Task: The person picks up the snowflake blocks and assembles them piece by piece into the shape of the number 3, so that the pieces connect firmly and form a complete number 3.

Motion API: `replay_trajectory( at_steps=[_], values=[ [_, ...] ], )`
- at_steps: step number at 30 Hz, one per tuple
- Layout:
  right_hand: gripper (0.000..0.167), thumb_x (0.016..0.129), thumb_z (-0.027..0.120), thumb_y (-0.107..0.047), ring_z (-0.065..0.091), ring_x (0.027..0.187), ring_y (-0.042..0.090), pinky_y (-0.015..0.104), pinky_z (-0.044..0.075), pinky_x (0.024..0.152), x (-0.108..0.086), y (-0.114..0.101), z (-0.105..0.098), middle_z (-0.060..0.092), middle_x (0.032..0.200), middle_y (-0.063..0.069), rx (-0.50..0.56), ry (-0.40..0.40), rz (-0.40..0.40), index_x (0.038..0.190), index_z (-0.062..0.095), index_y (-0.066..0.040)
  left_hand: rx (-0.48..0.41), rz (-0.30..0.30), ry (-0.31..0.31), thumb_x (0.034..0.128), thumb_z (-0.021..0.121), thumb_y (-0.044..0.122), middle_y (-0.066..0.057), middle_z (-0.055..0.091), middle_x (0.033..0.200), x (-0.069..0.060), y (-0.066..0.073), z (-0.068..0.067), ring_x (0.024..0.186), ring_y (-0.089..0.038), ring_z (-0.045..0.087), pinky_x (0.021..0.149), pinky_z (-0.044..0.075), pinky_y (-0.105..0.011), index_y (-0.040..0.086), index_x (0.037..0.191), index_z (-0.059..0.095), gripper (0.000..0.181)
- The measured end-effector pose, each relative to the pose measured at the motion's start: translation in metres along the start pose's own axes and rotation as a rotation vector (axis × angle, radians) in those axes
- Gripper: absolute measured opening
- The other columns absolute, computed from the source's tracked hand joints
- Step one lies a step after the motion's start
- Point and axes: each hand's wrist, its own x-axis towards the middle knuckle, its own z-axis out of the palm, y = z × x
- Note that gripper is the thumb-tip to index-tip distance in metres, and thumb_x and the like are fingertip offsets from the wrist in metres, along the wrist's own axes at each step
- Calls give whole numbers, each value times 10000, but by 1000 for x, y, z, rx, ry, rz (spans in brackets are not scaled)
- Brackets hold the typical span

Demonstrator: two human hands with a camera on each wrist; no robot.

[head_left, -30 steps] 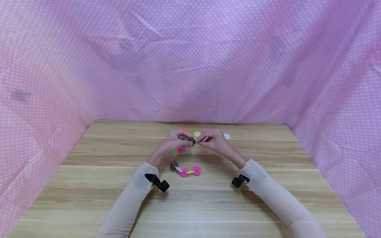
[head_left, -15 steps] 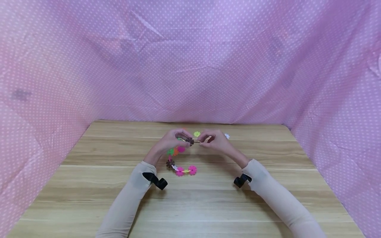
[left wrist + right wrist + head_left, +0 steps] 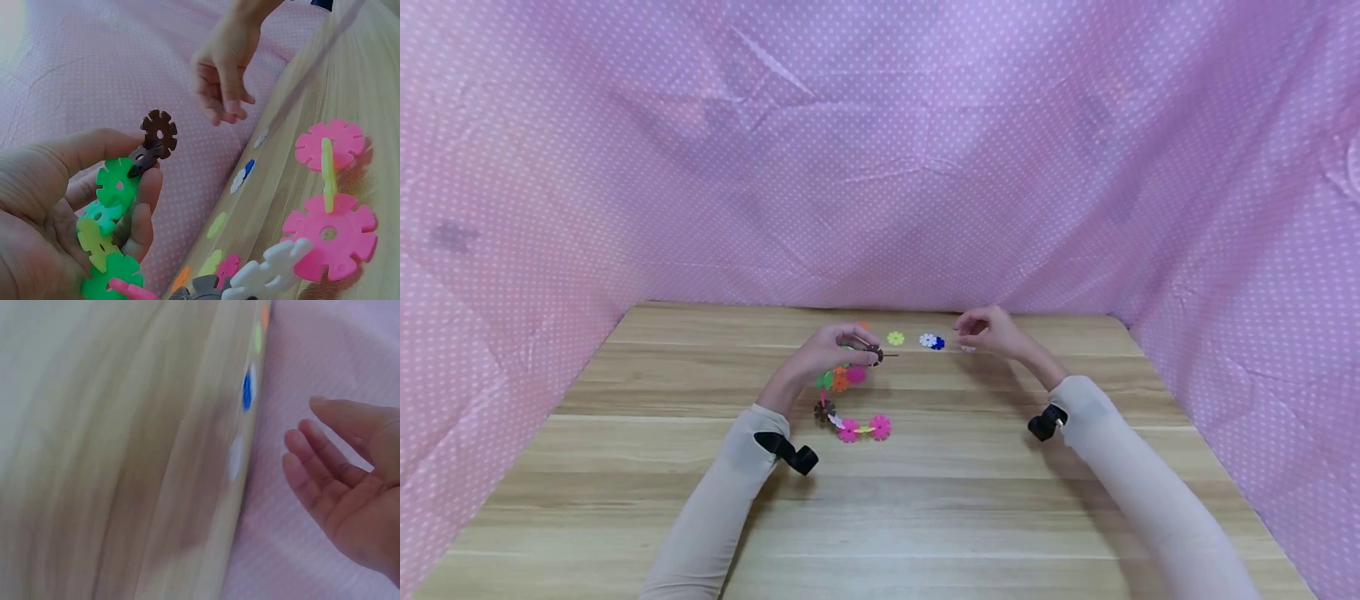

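Note:
My left hand (image 3: 829, 354) pinches a dark brown flower disc near the end of a linked chain of coloured discs; in the left wrist view one brown disc (image 3: 160, 133) stands out past the fingertips, with green discs (image 3: 117, 184) hanging against the palm. The chain curves down onto the table, ending in a pink disc (image 3: 880, 428). My right hand (image 3: 996, 333) is over the back right of the table, fingers loosely bent and holding nothing, as the right wrist view shows. Just below its fingers lies a white disc (image 3: 235, 459), partly hidden in the head view.
Along the back of the wooden table (image 3: 970, 517) lie a yellow disc (image 3: 896, 338), a white disc (image 3: 928, 340) touching a blue one (image 3: 938, 342), and an orange disc (image 3: 864, 327). A pink dotted cloth (image 3: 880, 167) hangs behind and at both sides.
My right hand has let go of the brown disc and moved right, uncovering the white and blue discs. My left hand and the chain have shifted slightly left.

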Motion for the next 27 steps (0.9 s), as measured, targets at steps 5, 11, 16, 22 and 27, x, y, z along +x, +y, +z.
replay_trajectory(
  at_steps=[5,11,16,22,27],
  values=[
    [280,842,767,48,654,832,238,172,514,700,-2,19,-9,722,946,238,-52,-65,101,1099,690,131,15,-11,-2,917,766,156,-13,712,1000,0,-2,-2,983,-255,687,1021,528,-524,41,1202,714,312],
    [325,863,770,8,647,885,280,172,492,701,-2,34,-13,711,1007,259,-62,-120,164,1151,678,127,11,-7,-10,923,759,154,-4,718,1030,3,-4,-3,925,-131,677,1011,535,-521,46,1194,725,294],
    [331,878,768,-26,594,787,176,185,475,649,-1,40,-12,702,974,226,-62,-138,193,1175,686,93,12,-20,-12,921,762,161,-14,727,1036,5,-7,-3,931,-127,690,1012,542,-520,48,1194,722,298],
    [285,870,775,-13,571,792,125,186,474,684,2,43,-7,717,988,239,-42,-148,174,1116,699,109,2,-51,-15,924,760,168,-44,734,1066,6,-6,-2,947,-129,700,1021,543,-515,26,1232,698,345],
    [267,821,820,-8,585,829,166,193,480,711,2,41,-4,674,933,227,-4,-139,187,1008,673,114,7,-57,-10,930,754,177,-46,731,1089,6,-5,-2,960,-125,692,1028,537,-514,2,1265,675,386]
  ],
)
